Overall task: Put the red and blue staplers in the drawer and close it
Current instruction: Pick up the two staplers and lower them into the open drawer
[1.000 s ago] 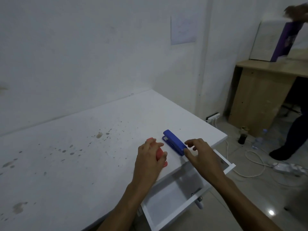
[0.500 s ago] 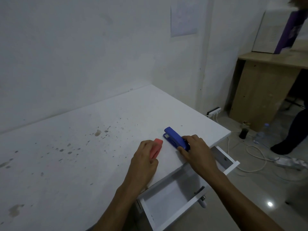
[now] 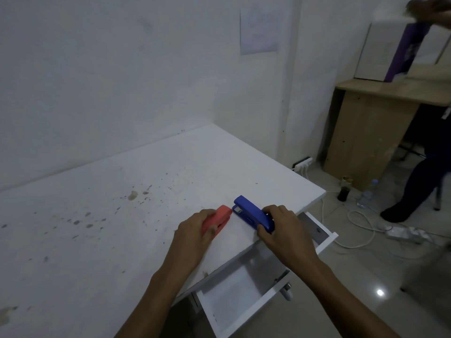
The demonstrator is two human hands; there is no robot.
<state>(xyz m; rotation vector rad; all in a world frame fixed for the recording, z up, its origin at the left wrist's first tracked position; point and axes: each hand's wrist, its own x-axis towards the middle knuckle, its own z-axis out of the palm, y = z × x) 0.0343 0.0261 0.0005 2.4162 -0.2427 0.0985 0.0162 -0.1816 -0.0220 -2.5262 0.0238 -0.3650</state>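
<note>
Drawer (image 3: 246,292) stood pulled out under the near edge of the white tabletop (image 3: 102,240), its pale interior showing, knob on the front panel. Both forearms reached in from the bottom of the view across it.

Left hand (image 3: 195,234) lay closed over the rear half of the red stapler (image 3: 219,219), fingers wrapped on top; the stapler's nose poked out toward the wall. Right hand (image 3: 284,230) gripped the near end of the blue stapler (image 3: 251,212), thumb on one side, fingers curled over the other. Both staplers rested on the tabletop close to its near edge, just beside each other, noses nearly meeting, neither in the drawer.

Brown specks and stains (image 3: 133,195) scattered over the tabletop left of the staplers.

Farther right, on the floor: white cable (image 3: 358,240), power strip (image 3: 302,163) by the wall. A wooden desk (image 3: 366,132) beyond, a white box (image 3: 380,52) on it. Paper sheet (image 3: 258,30) on the far wall.
</note>
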